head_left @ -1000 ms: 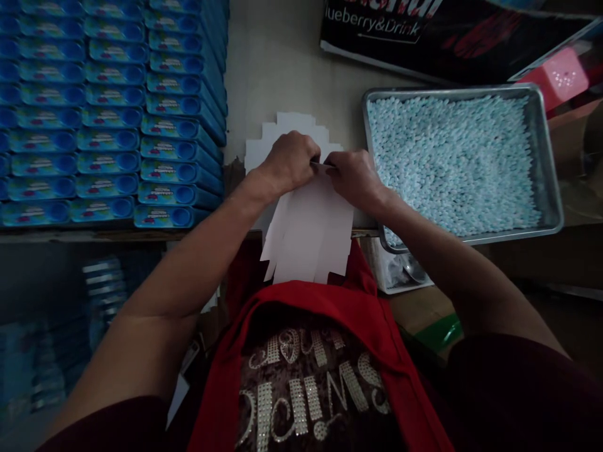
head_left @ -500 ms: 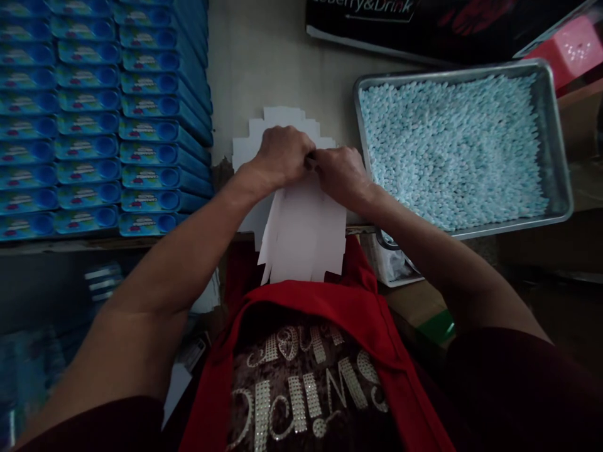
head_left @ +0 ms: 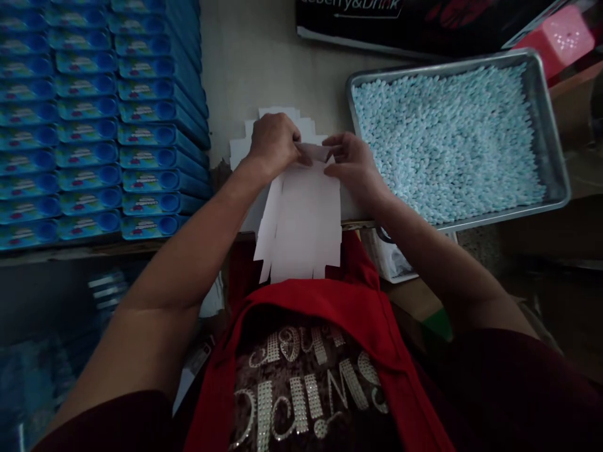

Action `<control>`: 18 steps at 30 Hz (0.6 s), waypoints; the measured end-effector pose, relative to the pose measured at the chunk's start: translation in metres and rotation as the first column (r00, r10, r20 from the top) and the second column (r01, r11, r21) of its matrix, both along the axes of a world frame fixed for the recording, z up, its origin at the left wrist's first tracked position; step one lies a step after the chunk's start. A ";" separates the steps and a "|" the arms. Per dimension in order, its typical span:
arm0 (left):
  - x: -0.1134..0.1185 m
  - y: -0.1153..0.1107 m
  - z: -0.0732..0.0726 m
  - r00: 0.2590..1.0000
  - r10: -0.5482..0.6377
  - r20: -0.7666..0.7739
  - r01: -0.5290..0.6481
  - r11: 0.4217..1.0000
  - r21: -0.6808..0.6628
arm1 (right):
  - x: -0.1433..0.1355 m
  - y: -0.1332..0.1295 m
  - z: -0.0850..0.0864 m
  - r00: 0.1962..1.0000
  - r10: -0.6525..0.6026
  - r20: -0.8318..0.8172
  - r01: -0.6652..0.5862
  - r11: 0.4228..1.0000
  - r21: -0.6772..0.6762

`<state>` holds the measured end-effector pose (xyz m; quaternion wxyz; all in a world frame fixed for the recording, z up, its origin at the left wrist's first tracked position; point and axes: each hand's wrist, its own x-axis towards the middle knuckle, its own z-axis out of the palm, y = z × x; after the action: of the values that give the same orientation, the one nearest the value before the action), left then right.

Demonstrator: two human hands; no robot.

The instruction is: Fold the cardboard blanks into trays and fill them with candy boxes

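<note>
A dark top (head_left: 306, 370) with glittering letters is showing nearest, and a red apron (head_left: 311, 292) is framing it. Just beyond the apron's upper fold, a white card blank (head_left: 305, 216) is lying at the near edge of the table (head_left: 245, 63), its lower end jutting out past that edge and its left side panel standing at a slant. A white tub (head_left: 394, 260) is sitting lower down, to the right. At the card's far end, the left hand (head_left: 273, 143) is pinching a raised flap between thumb and fingers, while the right hand (head_left: 355, 163) is resting its fingertips against the flap's other end, thumb and fingers parted. More white blanks (head_left: 240, 154) are lying beneath, their stepped edges poking out. To the right, a metal tray (head_left: 552, 125) is holding many small pale blue pieces (head_left: 452, 144); to the left, blue packs (head_left: 148, 157) are standing in tight rows. Farther off, a black printed box (head_left: 405, 22) is lying behind the tray, with a red container (head_left: 560, 41) sitting near the tray's far right corner.
</note>
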<state>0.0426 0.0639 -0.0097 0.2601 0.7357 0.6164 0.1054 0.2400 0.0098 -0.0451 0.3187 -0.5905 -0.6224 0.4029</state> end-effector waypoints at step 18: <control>-0.013 -0.034 0.024 0.986 0.075 0.147 -0.059 0.992 -0.110 | -0.026 -0.012 0.039 0.939 -0.026 0.343 0.004 0.998 0.064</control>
<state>0.0291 0.0300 0.0141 0.3408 0.6895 0.6242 0.1370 0.2143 -0.0019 -0.0062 0.2264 -0.6464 -0.6762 0.2714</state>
